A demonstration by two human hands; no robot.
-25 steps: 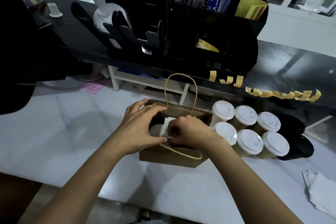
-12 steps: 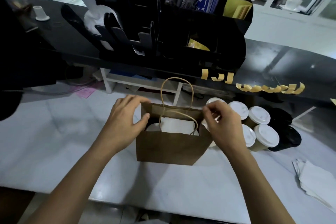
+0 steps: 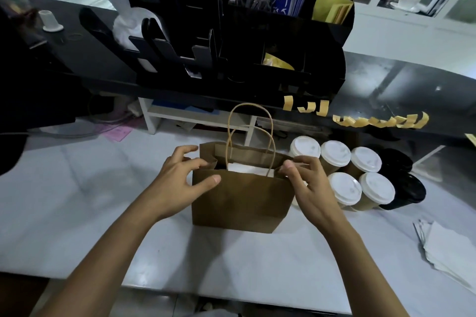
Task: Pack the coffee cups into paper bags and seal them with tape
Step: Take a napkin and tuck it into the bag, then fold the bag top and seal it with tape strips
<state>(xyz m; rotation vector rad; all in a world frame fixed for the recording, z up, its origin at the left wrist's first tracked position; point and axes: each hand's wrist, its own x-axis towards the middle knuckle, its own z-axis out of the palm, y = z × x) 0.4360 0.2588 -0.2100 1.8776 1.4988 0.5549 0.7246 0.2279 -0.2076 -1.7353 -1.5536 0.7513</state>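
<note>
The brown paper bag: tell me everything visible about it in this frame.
The brown paper bag stands upright on the white counter, mouth open, plain kraft paper with two twisted paper handles standing up. Something white shows inside. The left hand holds its left top edge, thumb on the front; the right hand pinches the right top edge. White-lidded cups stand just to its right.

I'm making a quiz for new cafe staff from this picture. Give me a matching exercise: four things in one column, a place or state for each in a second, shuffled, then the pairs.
Things:
1. paper bag
2. white-lidded cups
3. tape strips
4. napkin stack

Places or states:
A. stuck along the black shelf edge
B. lying flat at the counter's right edge
C. upright between both hands, top open
D. grouped right of the bag

Pairs: 1-C, 2-D, 3-A, 4-B
</note>
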